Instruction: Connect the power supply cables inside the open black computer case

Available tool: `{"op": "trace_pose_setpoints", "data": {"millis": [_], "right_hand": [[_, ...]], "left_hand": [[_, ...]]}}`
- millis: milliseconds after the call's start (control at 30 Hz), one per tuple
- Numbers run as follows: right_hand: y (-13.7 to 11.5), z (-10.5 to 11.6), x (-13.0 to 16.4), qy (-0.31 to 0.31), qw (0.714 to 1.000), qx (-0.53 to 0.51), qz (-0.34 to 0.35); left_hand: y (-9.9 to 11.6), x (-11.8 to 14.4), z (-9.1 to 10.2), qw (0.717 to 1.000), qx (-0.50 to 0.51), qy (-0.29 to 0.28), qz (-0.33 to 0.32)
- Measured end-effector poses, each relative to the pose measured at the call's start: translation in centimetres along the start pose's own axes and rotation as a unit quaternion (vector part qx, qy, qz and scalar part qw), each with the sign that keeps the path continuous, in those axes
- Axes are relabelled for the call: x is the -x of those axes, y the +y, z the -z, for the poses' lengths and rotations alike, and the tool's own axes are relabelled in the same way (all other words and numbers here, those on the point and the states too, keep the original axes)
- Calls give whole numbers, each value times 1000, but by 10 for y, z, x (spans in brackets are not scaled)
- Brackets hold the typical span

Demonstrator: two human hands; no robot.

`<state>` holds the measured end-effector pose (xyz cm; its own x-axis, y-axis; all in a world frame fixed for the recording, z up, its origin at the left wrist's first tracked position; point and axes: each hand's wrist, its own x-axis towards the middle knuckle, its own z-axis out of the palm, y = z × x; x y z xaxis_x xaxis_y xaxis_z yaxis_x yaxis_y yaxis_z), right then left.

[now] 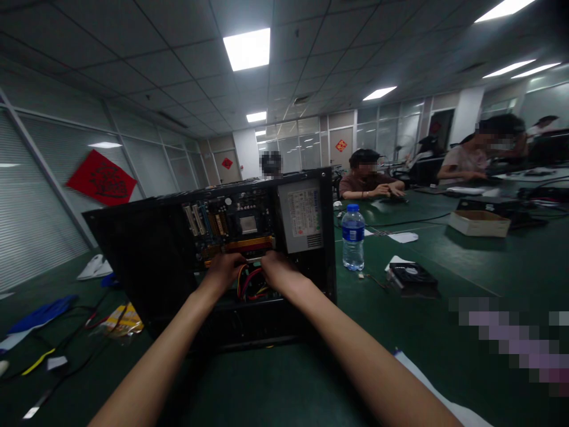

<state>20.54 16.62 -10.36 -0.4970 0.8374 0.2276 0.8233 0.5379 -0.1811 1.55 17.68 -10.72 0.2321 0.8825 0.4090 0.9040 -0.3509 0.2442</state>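
Observation:
An open black computer case (128,255) stands on the table in front of me, its inside facing me. Both my hands reach into it, below the yellow and orange memory slots (251,242) on the motherboard (208,222). Between them shows a thin, pale-edged, greenish strip that looks like a memory module (255,260), largely covered by fingers. My left hand (224,271) is closed at its left end, my right hand (279,270) at its right end. Red, yellow and black cables (249,283) hang just below. A silver power supply (301,219) fills the case's upper right.
Right of the case stand a water bottle (352,240), a black boxy part with a fan (411,277) and an open cardboard box (479,223). A yellow packet (123,320), cables and blue cloth (42,314) lie left. Other people (367,175) sit across the table.

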Motion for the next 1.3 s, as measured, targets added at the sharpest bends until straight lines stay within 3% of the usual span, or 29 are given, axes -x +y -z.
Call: {"op": "trace_pose_setpoints", "data": {"millis": [633,1033,1300], "right_hand": [[-3,4,4,-1,1000,-3,2],[-4,5,5,-16,1000,1,6],[-4,-2,1,33,996,15,84]], "left_hand": [[-2,0,-2,999,-20,-1,-37],[-3,-4,-4,999,-27,0,-27],[-4,-6,-9,998,-49,-6,-27]]}}
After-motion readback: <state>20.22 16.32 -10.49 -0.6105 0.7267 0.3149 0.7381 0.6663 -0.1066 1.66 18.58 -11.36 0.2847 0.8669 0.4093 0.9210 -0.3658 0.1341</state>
